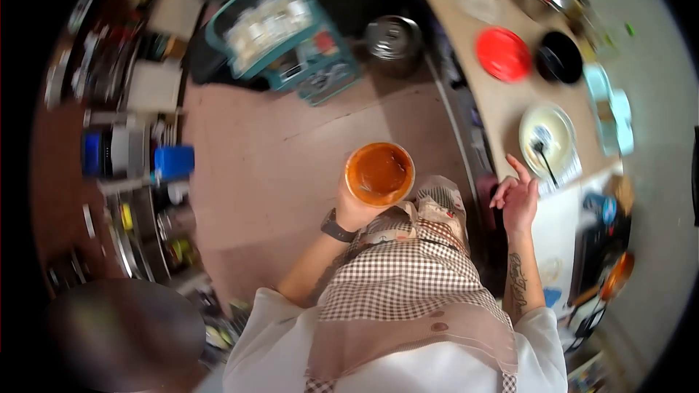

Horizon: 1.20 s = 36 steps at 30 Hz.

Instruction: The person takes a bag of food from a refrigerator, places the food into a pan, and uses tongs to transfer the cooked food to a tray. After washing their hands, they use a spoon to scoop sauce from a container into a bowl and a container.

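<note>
My left hand (354, 207) is wrapped round a round tub of orange-brown sauce (379, 172), held up in front of my body with its open top facing me. A dark watch sits on that wrist. My right hand (518, 200) holds nothing, its fingers apart, beside the edge of the counter. Nearest to it is a white bowl (527, 135) with a black spoon (541, 153) resting in it. What lies under the bowl looks like printed paper.
Along the right counter (502, 113) are a red plate or lid (503, 54), a black bowl (559, 57) and a pale teal tray (610, 113). A teal crate (329, 80) and a metal pot (393, 40) stand ahead. Shelves line the left; a blurred person's head (127, 335) is lower left.
</note>
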Motion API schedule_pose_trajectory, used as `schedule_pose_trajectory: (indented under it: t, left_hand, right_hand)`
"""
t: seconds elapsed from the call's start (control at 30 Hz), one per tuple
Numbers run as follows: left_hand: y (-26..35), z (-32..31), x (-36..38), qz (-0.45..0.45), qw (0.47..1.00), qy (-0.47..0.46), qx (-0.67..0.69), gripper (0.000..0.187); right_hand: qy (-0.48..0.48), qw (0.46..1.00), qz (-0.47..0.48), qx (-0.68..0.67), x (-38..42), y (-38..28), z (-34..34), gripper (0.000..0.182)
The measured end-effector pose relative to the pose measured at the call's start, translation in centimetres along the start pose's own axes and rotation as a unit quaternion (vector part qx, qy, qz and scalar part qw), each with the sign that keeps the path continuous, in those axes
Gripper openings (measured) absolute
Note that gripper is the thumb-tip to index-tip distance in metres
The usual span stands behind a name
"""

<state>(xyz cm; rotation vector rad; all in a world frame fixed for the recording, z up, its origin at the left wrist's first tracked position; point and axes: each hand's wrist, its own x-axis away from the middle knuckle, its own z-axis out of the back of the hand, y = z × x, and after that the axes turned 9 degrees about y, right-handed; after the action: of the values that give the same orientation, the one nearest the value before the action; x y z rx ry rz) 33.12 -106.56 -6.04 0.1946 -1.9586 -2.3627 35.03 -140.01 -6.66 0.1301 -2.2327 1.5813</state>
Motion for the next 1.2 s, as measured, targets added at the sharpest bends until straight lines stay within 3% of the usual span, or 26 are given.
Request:
schedule_pose_trajectory:
  t: [0.07, 0.1, 0.13, 0.2, 0.33, 0.37, 0.4, 0.47, 0.6, 0.73, 0.77, 0.9, 1.03, 1.2]
  left_hand:
    - [-0.7, 5.0, 2.5, 0.060, 0.996, 0.069, 0.005, 0.067]
    - [-0.9, 11.4, 4.3, 0.030, 0.982, 0.184, -0.016, 0.067]
    - [-1.1, 13.6, 5.3, 0.006, 0.967, 0.251, -0.037, 0.068]
    - [-2.8, 20.8, 7.9, 0.036, 0.956, 0.286, 0.055, 0.074]
    - [-5.0, 35.3, 14.3, 0.026, 0.905, 0.416, -0.079, 0.089]
    - [-5.2, 40.6, 15.5, 0.028, 0.892, 0.451, -0.024, 0.092]
    - [-5.6, 44.4, 16.9, 0.021, 0.881, 0.471, 0.044, 0.090]
    - [-5.5, 51.7, 18.8, -0.006, 0.845, 0.535, -0.007, 0.086]
    - [-5.8, 63.9, 23.2, 0.009, 0.760, 0.648, 0.040, 0.080]
    - [-10.8, 75.0, 28.0, -0.011, 0.657, 0.750, 0.082, 0.074]
    - [-11.6, 77.5, 29.4, 0.025, 0.647, 0.759, 0.066, 0.072]
    - [-10.2, 87.8, 31.7, 0.062, 0.544, 0.836, -0.034, 0.071]
    - [-10.8, 96.0, 34.5, 0.068, 0.446, 0.892, -0.011, 0.068]
    - [-15.7, 108.3, 41.8, 0.101, 0.393, 0.914, -0.023, 0.067]
  right_hand:
    - [-0.039, 0.998, -0.037, 0.039, -0.4, 1.1, -5.3, 0.081]
    - [-0.054, 0.994, -0.096, 0.025, -1.6, 4.1, -11.9, 0.080]
    - [-0.024, 0.987, -0.157, 0.006, -1.9, 6.7, -13.6, 0.079]
    - [-0.142, 0.977, -0.094, 0.129, -1.1, 10.5, -20.4, 0.072]
    - [-0.204, 0.955, -0.159, 0.146, 0.8, 17.2, -35.8, 0.067]
    - [-0.222, 0.947, -0.171, 0.156, 2.6, 18.3, -41.4, 0.067]
    - [-0.247, 0.939, -0.178, 0.161, 3.1, 20.1, -45.0, 0.068]
    - [-0.299, 0.916, -0.166, 0.212, 3.3, 23.4, -52.1, 0.068]
    - [-0.389, 0.854, -0.151, 0.311, 5.0, 29.5, -66.5, 0.066]
    - [-0.448, 0.806, -0.146, 0.360, 5.6, 39.3, -82.9, 0.065]
    - [-0.454, 0.798, -0.169, 0.359, 6.5, 42.0, -87.8, 0.065]
    - [-0.533, 0.747, -0.124, 0.376, 12.9, 51.6, -106.8, 0.061]
    - [-0.676, 0.632, -0.080, 0.371, 25.7, 57.9, -125.9, 0.054]
    - [-0.794, 0.519, -0.028, 0.315, 44.5, 67.8, -144.4, 0.051]
